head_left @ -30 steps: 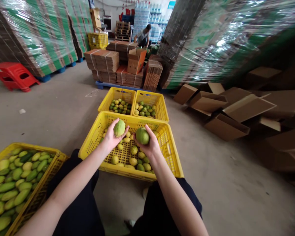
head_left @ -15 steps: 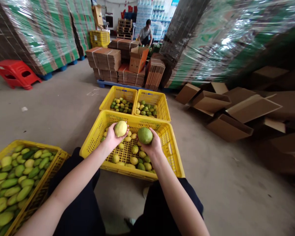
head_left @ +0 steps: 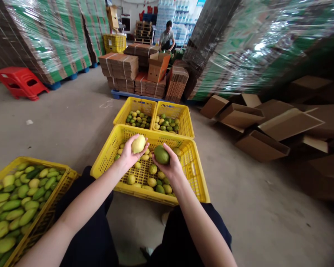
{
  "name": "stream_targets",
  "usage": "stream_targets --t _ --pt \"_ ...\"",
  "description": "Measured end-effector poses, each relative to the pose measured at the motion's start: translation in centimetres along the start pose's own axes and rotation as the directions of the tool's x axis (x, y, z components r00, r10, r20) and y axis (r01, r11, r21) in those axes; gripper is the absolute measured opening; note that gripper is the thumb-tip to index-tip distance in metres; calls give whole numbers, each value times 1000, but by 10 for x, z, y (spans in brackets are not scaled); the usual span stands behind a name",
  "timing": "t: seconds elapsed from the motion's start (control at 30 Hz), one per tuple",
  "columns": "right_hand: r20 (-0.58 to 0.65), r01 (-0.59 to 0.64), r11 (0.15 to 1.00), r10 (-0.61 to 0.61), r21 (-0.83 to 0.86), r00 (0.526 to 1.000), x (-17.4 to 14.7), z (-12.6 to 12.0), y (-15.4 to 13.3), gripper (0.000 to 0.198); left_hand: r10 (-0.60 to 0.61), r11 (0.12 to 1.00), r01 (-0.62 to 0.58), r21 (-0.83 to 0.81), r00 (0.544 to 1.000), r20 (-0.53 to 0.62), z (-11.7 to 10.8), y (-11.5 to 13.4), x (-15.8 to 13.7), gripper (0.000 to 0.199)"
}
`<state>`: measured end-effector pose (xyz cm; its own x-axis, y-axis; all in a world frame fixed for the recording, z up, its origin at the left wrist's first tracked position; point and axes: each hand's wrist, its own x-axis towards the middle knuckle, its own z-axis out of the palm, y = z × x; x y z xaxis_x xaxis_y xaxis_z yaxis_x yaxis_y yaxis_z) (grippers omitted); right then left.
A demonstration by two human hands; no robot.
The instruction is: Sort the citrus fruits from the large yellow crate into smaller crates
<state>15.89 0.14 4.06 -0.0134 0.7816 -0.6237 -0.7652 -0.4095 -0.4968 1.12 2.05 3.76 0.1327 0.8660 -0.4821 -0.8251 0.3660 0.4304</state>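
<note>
My left hand (head_left: pixel 130 152) is closed around a yellow lemon (head_left: pixel 138 144), palm turned up. To its right, my right hand (head_left: pixel 172 165) grips a dark green lemon (head_left: pixel 161 155) between thumb and fingers. Both hands are held above a large yellow plastic crate (head_left: pixel 196 172) that stands between my knees. Loose yellow and green lemons (head_left: pixel 151 182) lie scattered over its slotted floor, and my hands hide some of them.
Two smaller yellow crates (head_left: pixel 174 105) of lemons stand just beyond. At left is a fuller crate (head_left: pixel 68 171) of green-yellow fruit. Flattened cartons (head_left: pixel 122 66), a red stool (head_left: pixel 22 82), open cardboard boxes (head_left: pixel 263 146) and wrapped pallets (head_left: pixel 256 55) surround the floor. A person (head_left: pixel 167 37) crouches behind.
The right hand has turned, tilting the green lemon and moving it slightly left. The left hand has shifted a little up and right, with the yellow lemon turned in it.
</note>
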Motion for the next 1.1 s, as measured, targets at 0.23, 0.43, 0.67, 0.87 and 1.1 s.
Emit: stream_targets --t 0.23,0.43,0.67,0.87,1.1 --pt "89 32 998 -37 50 995 2 -5 0 8 -67 998 67 -16 998 11 -3 0 0 29" --pt "67 10 999 -13 48 998 11 -9 1 10 -94 996 94 0 996 -6 -2 -1 2 36" --pt "93 -35 998 30 50 995 4 -4 3 16 -82 996 82 31 997 -1 -3 -1 2 24" --pt "33 50 998 -51 39 998 0 -3 2 2 -52 994 59 -93 995 83 -5 2 -3 20" --pt "91 -111 992 106 58 990 14 -12 3 25 -126 992 126 -2 992 -12 -6 0 2 28"
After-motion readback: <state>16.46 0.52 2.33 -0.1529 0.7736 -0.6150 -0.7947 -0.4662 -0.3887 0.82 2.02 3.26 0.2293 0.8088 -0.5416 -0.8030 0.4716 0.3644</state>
